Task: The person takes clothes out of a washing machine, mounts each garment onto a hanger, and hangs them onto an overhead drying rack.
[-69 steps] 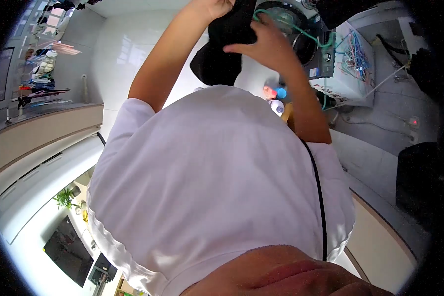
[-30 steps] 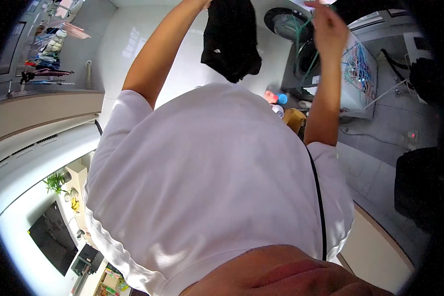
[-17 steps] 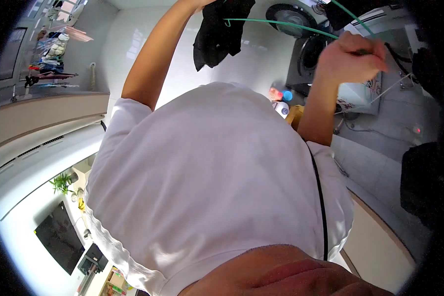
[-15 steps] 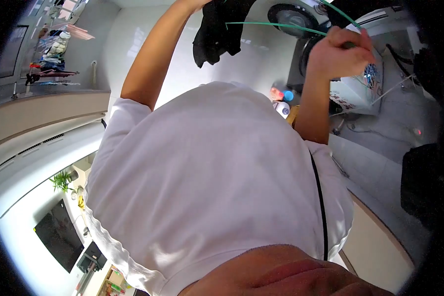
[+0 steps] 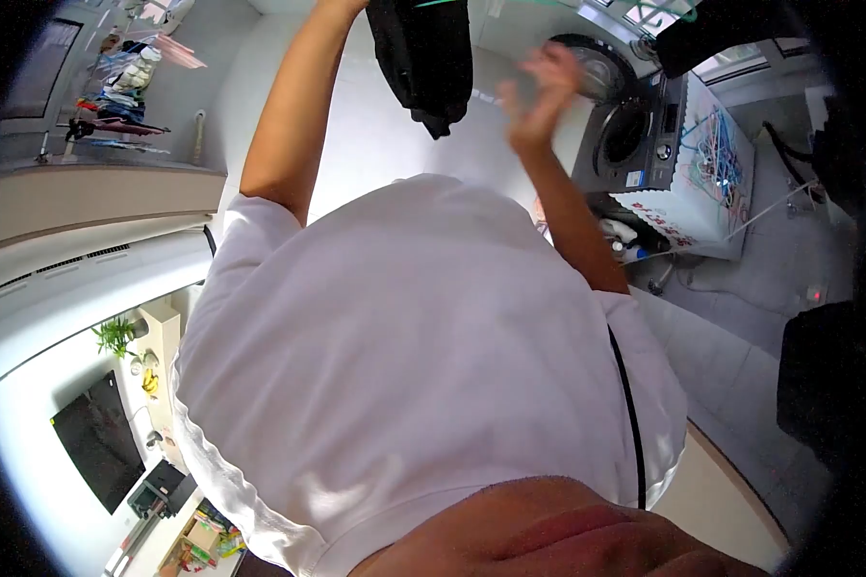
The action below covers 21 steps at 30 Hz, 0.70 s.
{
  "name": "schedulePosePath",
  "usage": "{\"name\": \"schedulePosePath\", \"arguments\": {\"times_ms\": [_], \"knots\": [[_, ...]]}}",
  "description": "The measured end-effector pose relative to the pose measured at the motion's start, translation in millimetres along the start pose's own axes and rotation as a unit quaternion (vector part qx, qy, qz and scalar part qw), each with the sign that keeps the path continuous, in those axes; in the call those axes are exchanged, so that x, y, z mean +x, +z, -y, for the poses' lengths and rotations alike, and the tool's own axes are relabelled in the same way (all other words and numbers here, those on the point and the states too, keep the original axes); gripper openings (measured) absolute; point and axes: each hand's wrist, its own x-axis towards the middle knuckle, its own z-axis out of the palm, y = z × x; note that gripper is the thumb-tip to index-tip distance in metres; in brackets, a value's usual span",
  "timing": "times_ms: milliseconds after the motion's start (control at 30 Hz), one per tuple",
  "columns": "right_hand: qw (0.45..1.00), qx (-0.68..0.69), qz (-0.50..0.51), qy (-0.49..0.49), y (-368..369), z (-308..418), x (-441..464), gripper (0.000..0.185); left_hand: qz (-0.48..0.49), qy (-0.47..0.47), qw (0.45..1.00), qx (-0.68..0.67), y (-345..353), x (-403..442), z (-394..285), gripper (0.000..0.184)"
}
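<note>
Right hand (image 5: pixel 546 94) spread wide and clear of the black cloth (image 5: pixel 423 72); left hand out of frame

Observed: the right hand, upper centre of the frame, shows fingers apart and blurred, with nothing visible held. Black cloth hangs to its left, apart from it. On the left, the bare left forearm (image 5: pixel 293 125) runs out at the top edge close beside the cloth; the left hand lies beyond that edge, so whether it grips the cloth cannot be told. One thin green strip (image 5: pixel 440 2) crosses the cloth at the top edge; how it is fixed there is not visible.

At upper right stands a dark-fronted washing machine (image 5: pixel 666 159), its round door (image 5: pixel 601 72) swung out, near the right hand. Coloured hangers (image 5: pixel 720 163) lie tangled on top.

Risk assessment: the cloth may slip or twist if its hidden support is weak, as its lower end hangs free. Should the green strip be only loosely seated, it could slide off. A wide sweep of the right hand could strike the door.
</note>
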Motion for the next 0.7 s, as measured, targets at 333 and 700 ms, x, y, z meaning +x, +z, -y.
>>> {"name": "schedulePosePath", "arguments": {"times_ms": [333,700], "knots": [[0.861,-0.183,0.472,0.049,35,-27,-39,0.053,-0.085,-0.024,0.996,-0.006,-19,7,30,0.025],[0.974,-0.074,0.192,-0.097,-117,-57,152,0.016,0.153,-0.116,0.946,0.262,-65,-11,70,0.045]]}}
